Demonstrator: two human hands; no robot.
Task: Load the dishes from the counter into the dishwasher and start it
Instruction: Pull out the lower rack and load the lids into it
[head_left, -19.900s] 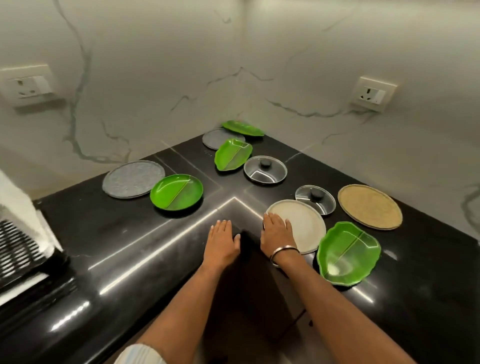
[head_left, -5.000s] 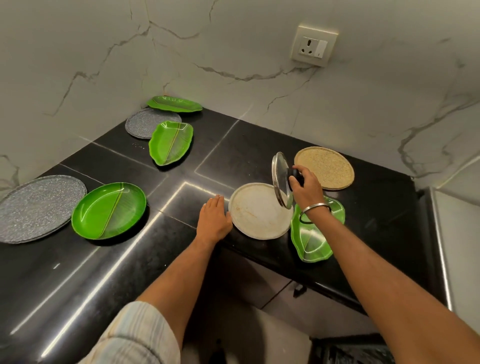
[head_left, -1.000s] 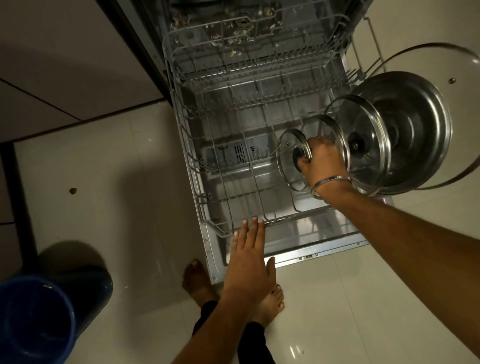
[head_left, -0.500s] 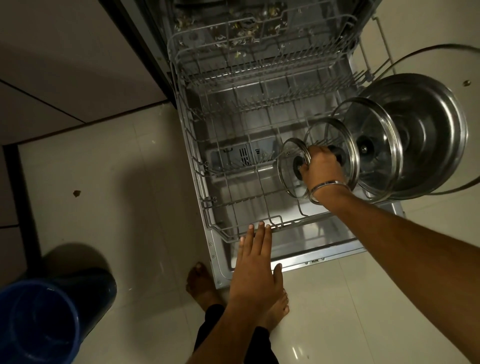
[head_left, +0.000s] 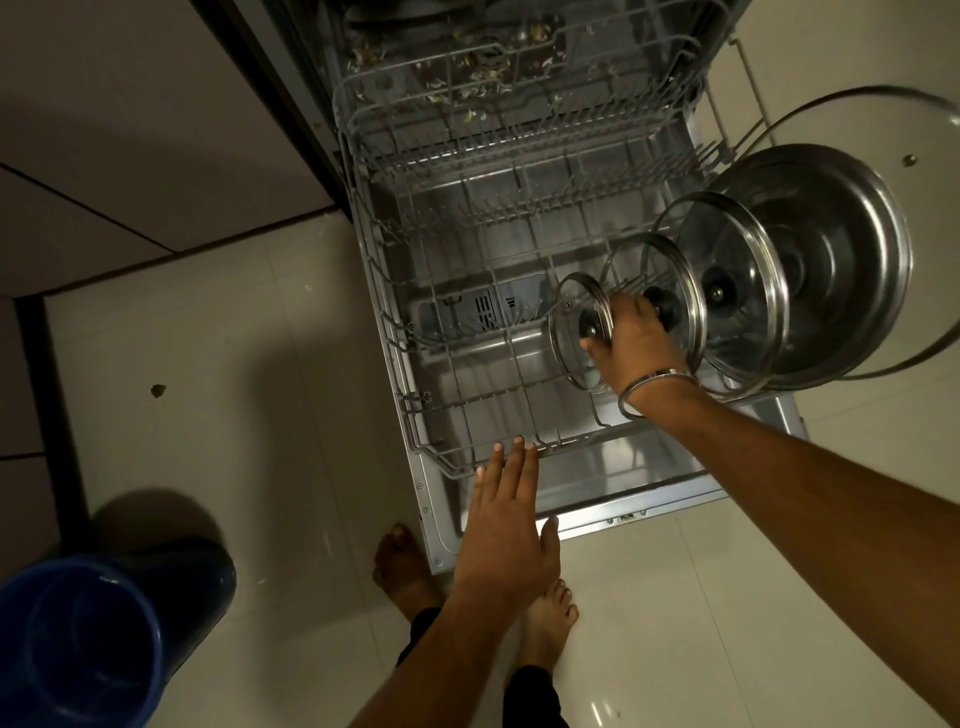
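The small round glass lid with a steel rim and black knob (head_left: 583, 332) stands on its edge in the pulled-out grey wire bottom rack (head_left: 415, 332) of the open dishwasher. It stands up like that so the thin wire prongs can hold it and, I think, so water can reach both sides. Just beside it, on the right, more lids stand in a row: a middle-sized glass lid (head_left: 670, 291), a bigger glass lid (head_left: 737, 291), a shiny steel lid (head_left: 831, 270) and a very big glass lid (head_left: 883, 114) at the far right. They go from small to big, so they do not bump much.

The right hand (head_left: 636, 338) is curled at the small lid, and its thumb touches the black knob. It looks like it is setting the lid into its slot. The left hand (head_left: 506, 525) is flat with its fingers straight and close together. It holds nothing. Its fingertips (head_left: 514, 447) reach the front edge of the rack; I cannot tell if they touch it. Maybe it is there to keep the rack from rolling.
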